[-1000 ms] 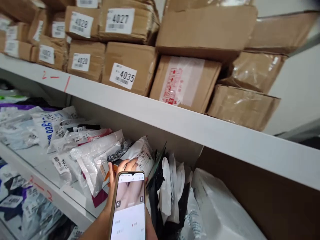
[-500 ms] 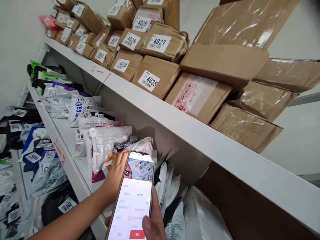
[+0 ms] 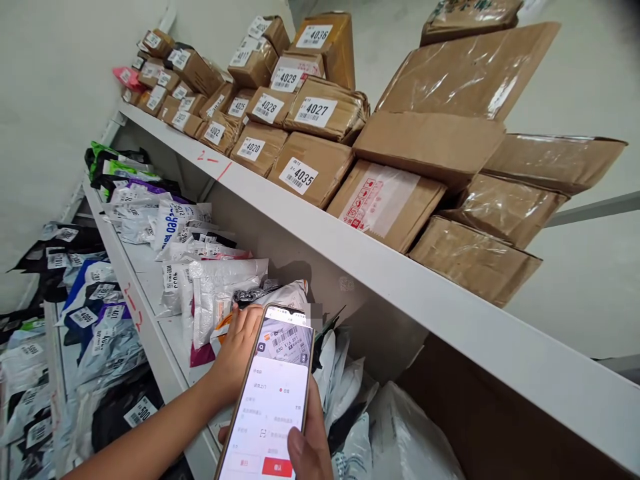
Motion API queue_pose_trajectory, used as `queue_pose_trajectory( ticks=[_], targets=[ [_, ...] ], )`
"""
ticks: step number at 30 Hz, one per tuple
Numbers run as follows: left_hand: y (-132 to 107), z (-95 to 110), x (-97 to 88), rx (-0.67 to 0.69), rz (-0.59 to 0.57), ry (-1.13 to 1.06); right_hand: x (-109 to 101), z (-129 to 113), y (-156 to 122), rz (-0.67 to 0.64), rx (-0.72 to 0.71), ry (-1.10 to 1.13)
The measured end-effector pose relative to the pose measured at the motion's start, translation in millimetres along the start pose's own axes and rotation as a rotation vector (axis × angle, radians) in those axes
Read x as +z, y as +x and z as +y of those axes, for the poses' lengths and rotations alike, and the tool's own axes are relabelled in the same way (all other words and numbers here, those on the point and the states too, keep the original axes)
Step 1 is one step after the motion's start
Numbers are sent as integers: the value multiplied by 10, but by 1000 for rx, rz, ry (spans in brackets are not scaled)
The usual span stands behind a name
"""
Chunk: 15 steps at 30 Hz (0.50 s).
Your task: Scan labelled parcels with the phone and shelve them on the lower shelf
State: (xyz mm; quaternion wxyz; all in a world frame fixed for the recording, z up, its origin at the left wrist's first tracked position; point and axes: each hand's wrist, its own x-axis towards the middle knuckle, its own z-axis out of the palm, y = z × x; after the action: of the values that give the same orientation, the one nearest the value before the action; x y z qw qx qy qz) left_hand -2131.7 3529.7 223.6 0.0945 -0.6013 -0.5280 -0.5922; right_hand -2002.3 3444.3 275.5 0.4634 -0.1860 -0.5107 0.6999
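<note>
White-painted shelving dominates: upper shelf [image 3: 325, 230] runs diag. from upper L to lower R, lower shelf [image 3: 155, 360] below it. Cardboard boxes [image 3: 325, 157] line the upper one, stickers w/ nos. such as 4035 & 4027. At R end of the lower level a big white bag [image 3: 410, 433] slumps next to upright mailers [image 3: 345, 387]; farther L, a flat white mailer [image 3: 230, 277] leans among other packets.

White labelled parcel [image 3: 293, 292] lies just beyond top of phone [image 3: 270, 400], btwn that mailer & the upright row, lower part hidden. Long axis of what shows slopes up & R, running away from L hand [image 3: 237, 353]; full length can't be told.

L hand is the nearer one: forearm comes from lower L, fingers at packets beside the parcel, nr orange wrapper [image 3: 223, 327]. Phone covers part of it, so can't tell if it grips or merely rests. R hand [image 3: 315, 427] sits farther back, wrapped round phone, thumb at its R edge nr red button [image 3: 277, 467]. Screen shows a barcode & "830 X16 SY1".
</note>
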Motion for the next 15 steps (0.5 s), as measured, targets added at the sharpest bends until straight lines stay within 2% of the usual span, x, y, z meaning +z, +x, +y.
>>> queue_pose_trajectory(
  ticks=[7, 15],
  targets=[
    [25, 79, -41, -24, -7, 105, -78, -38, -16, 29, -21, -61],
    [21, 90, -61, -1, 2, 110, -1, -49, -17, 49, -35, -1]
  ],
)
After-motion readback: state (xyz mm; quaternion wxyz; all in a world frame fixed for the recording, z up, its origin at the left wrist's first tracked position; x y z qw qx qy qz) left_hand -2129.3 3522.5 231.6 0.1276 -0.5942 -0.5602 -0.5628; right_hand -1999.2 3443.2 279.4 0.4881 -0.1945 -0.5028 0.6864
